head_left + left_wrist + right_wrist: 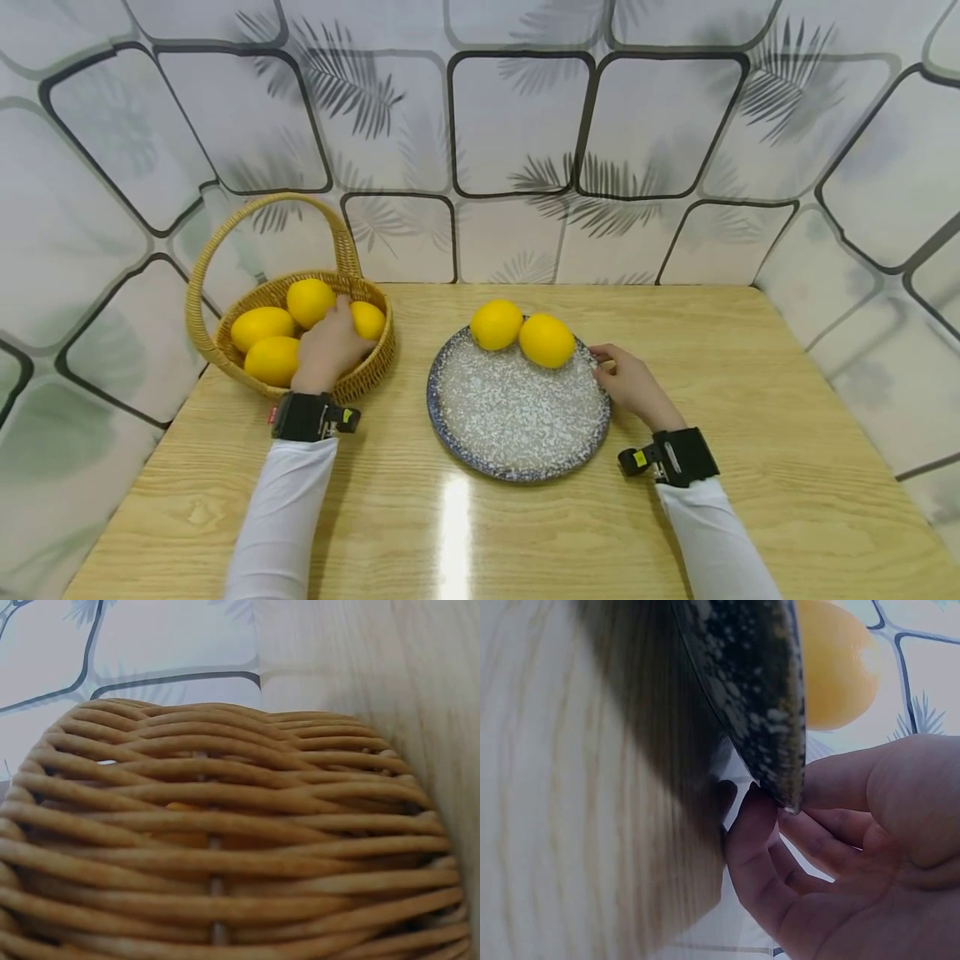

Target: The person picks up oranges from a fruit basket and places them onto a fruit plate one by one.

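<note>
Inside the wicker basket (378, 367), my left hand (330, 346) reaches over the yellow fruit and grips a lemon (368, 320) at the right side, thumb and fingers on either side of it. Other lemons (262, 328) lie to its left. The left wrist view is filled by the basket's woven wall (225, 862), which hides the hand. My right hand (630, 383) pinches the right rim of a round speckled grey plate (517, 417) with a dark blue edge. In the right wrist view, fingertips sit under the plate's rim (769, 742) and the thumb above it.
Two lemons, one left (496, 324) and one right (547, 340), rest side by side at the plate's back edge. The basket's tall handle (197, 287) arches over its opening. A patterned wall covering (517, 125) stands behind the wooden table (525, 542).
</note>
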Demonstrator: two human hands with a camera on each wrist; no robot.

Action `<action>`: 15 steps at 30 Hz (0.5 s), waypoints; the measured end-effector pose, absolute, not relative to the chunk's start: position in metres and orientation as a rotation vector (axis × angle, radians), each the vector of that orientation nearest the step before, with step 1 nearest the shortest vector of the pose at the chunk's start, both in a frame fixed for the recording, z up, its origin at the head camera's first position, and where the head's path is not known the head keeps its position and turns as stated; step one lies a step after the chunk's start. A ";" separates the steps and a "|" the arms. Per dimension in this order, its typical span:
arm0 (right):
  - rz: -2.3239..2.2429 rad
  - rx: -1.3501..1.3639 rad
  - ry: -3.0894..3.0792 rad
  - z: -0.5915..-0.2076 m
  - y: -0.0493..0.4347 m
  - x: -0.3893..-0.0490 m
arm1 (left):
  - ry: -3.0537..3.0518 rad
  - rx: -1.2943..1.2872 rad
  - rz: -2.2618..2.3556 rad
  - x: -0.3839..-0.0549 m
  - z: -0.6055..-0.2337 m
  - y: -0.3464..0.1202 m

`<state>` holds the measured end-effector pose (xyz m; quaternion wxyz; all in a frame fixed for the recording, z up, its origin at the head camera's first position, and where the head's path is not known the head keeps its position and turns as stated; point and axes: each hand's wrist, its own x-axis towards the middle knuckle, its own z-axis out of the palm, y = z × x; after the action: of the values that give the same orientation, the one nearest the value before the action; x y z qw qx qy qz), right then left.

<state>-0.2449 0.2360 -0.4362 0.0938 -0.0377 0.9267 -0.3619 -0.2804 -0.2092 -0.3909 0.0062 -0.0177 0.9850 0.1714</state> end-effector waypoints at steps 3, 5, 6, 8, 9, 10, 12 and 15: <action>-1.082 -0.107 2.745 -0.436 0.236 -0.245 | 3.131 -0.060 0.589 -0.279 -0.392 -0.208; -1.080 -0.109 2.750 -0.436 0.237 -0.245 | 3.163 -0.058 0.650 -0.278 -0.393 -0.207; -1.078 -0.110 2.752 -0.436 0.237 -0.244 | 3.176 -0.057 0.683 -0.278 -0.393 -0.207; -1.077 -0.110 2.755 -0.436 0.238 -0.244 | 3.198 -0.058 0.737 -0.276 -0.392 -0.207; -1.076 -0.108 2.756 -0.436 0.238 -0.244 | 3.206 -0.060 0.757 -0.275 -0.391 -0.206; -1.077 -0.109 2.755 -0.435 0.238 -0.244 | 3.215 -0.060 0.766 -0.274 -0.390 -0.206; -1.084 -0.110 2.749 -0.436 0.237 -0.244 | 3.228 -0.074 0.768 -0.272 -0.386 -0.207; -1.090 -0.109 2.744 -0.437 0.237 -0.244 | 3.249 -0.085 0.757 -0.268 -0.378 -0.206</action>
<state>-0.2441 0.2371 -0.4367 0.0933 -0.0368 0.9247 -0.3673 -0.2681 -0.2056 -0.3783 -0.0978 -0.0255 0.9689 0.2257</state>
